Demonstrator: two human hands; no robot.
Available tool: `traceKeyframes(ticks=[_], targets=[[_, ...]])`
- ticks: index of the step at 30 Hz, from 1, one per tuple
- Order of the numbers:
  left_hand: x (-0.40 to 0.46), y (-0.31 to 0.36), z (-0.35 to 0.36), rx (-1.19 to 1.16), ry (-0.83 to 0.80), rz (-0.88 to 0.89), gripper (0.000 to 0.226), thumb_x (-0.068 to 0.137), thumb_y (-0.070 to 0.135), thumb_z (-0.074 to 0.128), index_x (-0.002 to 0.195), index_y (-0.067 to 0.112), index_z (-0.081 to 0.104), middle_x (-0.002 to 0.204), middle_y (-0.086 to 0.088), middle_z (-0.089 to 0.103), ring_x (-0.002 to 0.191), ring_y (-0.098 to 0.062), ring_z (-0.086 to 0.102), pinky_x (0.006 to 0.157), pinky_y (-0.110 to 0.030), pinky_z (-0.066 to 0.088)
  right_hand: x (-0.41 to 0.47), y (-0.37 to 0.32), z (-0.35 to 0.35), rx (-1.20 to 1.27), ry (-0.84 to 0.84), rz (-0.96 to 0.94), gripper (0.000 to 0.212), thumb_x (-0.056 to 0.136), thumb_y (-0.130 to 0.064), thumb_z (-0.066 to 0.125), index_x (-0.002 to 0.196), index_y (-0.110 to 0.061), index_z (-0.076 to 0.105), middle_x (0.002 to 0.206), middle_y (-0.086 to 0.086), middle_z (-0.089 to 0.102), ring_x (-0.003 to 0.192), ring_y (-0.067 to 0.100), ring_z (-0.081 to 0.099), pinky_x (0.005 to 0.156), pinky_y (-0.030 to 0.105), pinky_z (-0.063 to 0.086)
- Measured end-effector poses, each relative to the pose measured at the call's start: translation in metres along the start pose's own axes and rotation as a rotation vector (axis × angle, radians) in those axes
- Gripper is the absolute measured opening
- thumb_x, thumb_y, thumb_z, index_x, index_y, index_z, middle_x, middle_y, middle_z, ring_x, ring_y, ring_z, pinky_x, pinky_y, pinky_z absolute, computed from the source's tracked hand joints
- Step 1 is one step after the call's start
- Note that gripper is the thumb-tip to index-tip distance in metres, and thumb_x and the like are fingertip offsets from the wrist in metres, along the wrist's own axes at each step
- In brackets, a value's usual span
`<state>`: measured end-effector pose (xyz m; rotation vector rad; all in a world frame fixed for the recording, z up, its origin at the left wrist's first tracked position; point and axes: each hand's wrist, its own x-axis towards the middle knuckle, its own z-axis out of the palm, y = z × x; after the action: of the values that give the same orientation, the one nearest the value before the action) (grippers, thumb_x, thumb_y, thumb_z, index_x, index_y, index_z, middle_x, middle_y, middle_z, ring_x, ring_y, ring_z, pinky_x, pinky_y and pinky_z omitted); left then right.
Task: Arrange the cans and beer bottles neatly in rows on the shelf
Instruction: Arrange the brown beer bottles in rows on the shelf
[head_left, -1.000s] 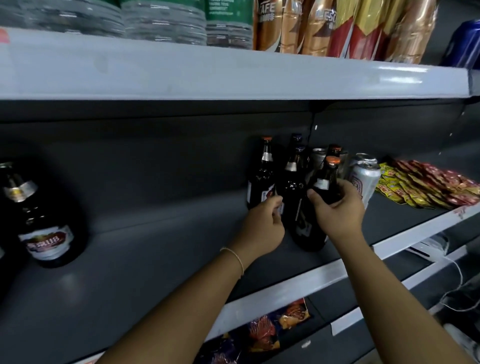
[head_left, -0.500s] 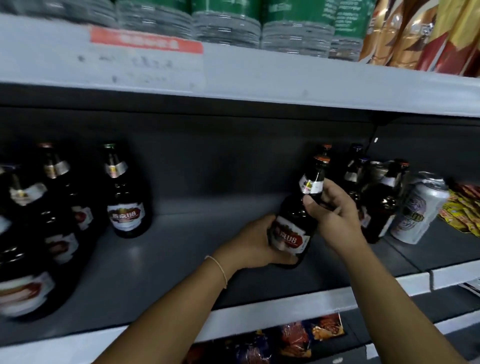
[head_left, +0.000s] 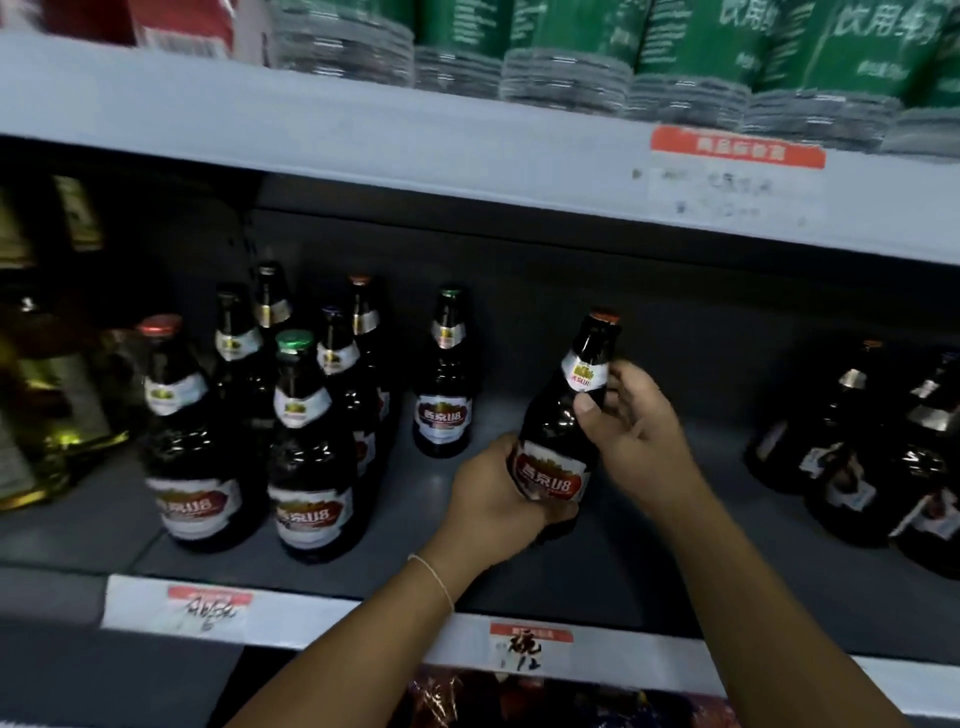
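I hold one dark beer bottle (head_left: 558, 431) with a red and white label, tilted slightly, over the middle of the grey shelf (head_left: 623, 561). My left hand (head_left: 493, 499) cups its base and lower body. My right hand (head_left: 636, 431) grips its neck and shoulder. To the left stands a group of several like bottles (head_left: 311, 447) in rows; the nearest single bottle (head_left: 443, 384) stands upright just left of the held one. More dark bottles (head_left: 883, 457) stand clustered at the right edge.
An upper shelf board (head_left: 467, 140) carries packs of water bottles (head_left: 571, 62) and hangs close above the bottle tops. Price tags (head_left: 530, 644) line the shelf's front edge. A yellowish bottle (head_left: 36, 395) sits at the far left. Snack packets (head_left: 545, 701) lie below.
I lifted one bottle out of the right-hand cluster beside the cans and carried it left along the shelf, toward the rows of bottles. My view has swung left with it.
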<state>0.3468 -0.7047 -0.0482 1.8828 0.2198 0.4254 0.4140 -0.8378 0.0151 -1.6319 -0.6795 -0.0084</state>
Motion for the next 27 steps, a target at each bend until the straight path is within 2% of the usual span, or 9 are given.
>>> traceKeyframes(ticks=[2,3,5,8,13,16,20,24,27], targets=[[-0.005,-0.005,-0.015,0.022,0.079,-0.002,0.060,0.059,0.025,0.090,0.111,0.025,0.060,0.102,0.016,0.068,0.091,0.004,0.062,0.080,-0.009,0.049,0.003,-0.003,0.021,-0.066,-0.012,0.015,0.051,0.089,-0.021,0.070,0.136,-0.023,0.049,0.122,-0.003,0.065,0.111,0.009,0.063,0.090,0.032,0.056],[-0.006,-0.008,-0.023,0.037,0.119,0.002,0.059,0.060,0.025,0.089,0.111,0.025,0.060,0.101,0.016,0.068,0.091,0.003,0.062,0.080,-0.010,0.050,0.004,-0.004,0.031,-0.088,-0.016,0.010,0.050,0.088,-0.023,0.072,0.134,-0.025,0.051,0.120,-0.005,0.065,0.109,0.009,0.064,0.088,0.031,0.057],[-0.009,-0.015,-0.034,0.048,0.187,0.014,0.059,0.060,0.025,0.089,0.111,0.026,0.060,0.100,0.016,0.069,0.092,0.000,0.064,0.080,-0.013,0.051,0.006,-0.006,0.049,-0.096,-0.014,-0.009,0.043,0.087,-0.021,0.073,0.126,-0.026,0.056,0.114,-0.006,0.068,0.105,0.008,0.066,0.085,0.030,0.057],[-0.011,-0.025,-0.046,0.067,0.247,0.024,0.065,0.059,0.021,0.088,0.116,0.026,0.057,0.101,0.017,0.066,0.094,-0.001,0.063,0.076,-0.007,0.046,0.007,-0.009,0.074,-0.068,0.017,-0.018,0.040,0.086,-0.011,0.073,0.122,-0.021,0.059,0.110,-0.006,0.069,0.100,0.006,0.067,0.078,0.021,0.056],[-0.010,-0.040,-0.058,0.043,0.300,0.042,0.067,0.063,0.013,0.085,0.121,0.021,0.054,0.108,0.008,0.066,0.102,-0.009,0.063,0.087,-0.026,0.053,0.010,-0.006,0.106,-0.056,0.044,-0.014,0.045,0.085,-0.003,0.072,0.126,-0.014,0.057,0.111,-0.004,0.069,0.100,0.005,0.067,0.077,0.016,0.054],[-0.010,-0.045,-0.063,0.060,0.315,0.056,0.067,0.067,0.012,0.082,0.126,0.016,0.050,0.114,0.002,0.065,0.106,-0.012,0.062,0.089,-0.025,0.052,0.012,-0.001,0.118,-0.064,0.057,-0.021,0.044,0.085,-0.002,0.071,0.125,-0.017,0.058,0.111,-0.007,0.069,0.100,0.003,0.066,0.077,0.013,0.053],[-0.012,-0.049,-0.065,0.042,0.300,0.052,0.069,0.072,0.011,0.079,0.132,0.015,0.043,0.122,0.001,0.062,0.113,-0.011,0.058,0.094,-0.021,0.048,0.013,0.007,0.128,-0.093,0.058,-0.038,0.051,0.086,-0.005,0.072,0.133,-0.014,0.054,0.119,-0.004,0.067,0.110,0.009,0.064,0.093,0.030,0.055],[-0.016,-0.046,-0.069,0.024,0.259,0.044,0.075,0.077,0.009,0.074,0.140,0.014,0.033,0.129,0.006,0.056,0.118,-0.003,0.052,0.093,-0.005,0.037,0.013,0.013,0.132,-0.125,0.073,-0.049,0.057,0.085,-0.009,0.073,0.138,-0.016,0.051,0.126,-0.004,0.064,0.118,0.013,0.060,0.102,0.041,0.051],[-0.019,-0.044,-0.073,0.029,0.218,0.046,0.087,0.082,0.009,0.070,0.150,0.012,0.016,0.131,0.015,0.042,0.119,0.009,0.037,0.089,0.009,0.023,0.013,0.014,0.136,-0.120,0.053,-0.054,0.057,0.085,-0.012,0.072,0.138,-0.019,0.051,0.128,-0.004,0.063,0.122,0.015,0.058,0.104,0.044,0.049]])
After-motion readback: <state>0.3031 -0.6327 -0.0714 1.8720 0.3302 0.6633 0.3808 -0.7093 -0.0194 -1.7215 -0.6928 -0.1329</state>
